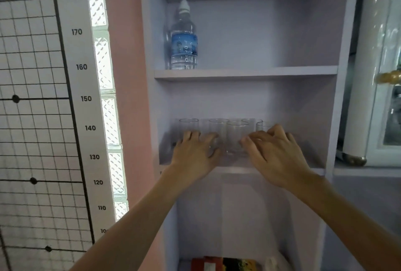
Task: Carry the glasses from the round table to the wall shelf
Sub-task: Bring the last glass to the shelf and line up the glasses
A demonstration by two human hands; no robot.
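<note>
Both hands reach into the middle compartment of a pale lilac wall shelf (pixel 245 74), palms down, backs toward the camera. The left hand (pixel 195 153) has its fingers loosely spread and curled forward; its fingertips touch the lower part of a clear glass (pixel 217 128) in the row, though whether it truly grips that glass cannot be told, since the palm hides the contact. The right hand (pixel 275 155) is also loosely spread – its index finger and thumb rest against the side of the front glass (pixel 236 136), which stands between the two hands, while the other fingers arch over a right-hand glass (pixel 261 126) behind it.

The glasses stand upright in a cluster on the middle board, close together, some touching. One left-hand glass (pixel 188 125) stands just behind the left fingers, and a further glass at the back is partly hidden.

Both forearms rise from the bottom of the view, bare, converging toward the shelf – the left from lower left, the right from lower right, wrists nearly straight.

On the board above stands a water bottle (pixel 184 38) with a blue label, at the left. To the left of the shelf runs a height chart (pixel 81 66) with printed numbers beside a black wire grid (pixel 32 75)
</note>
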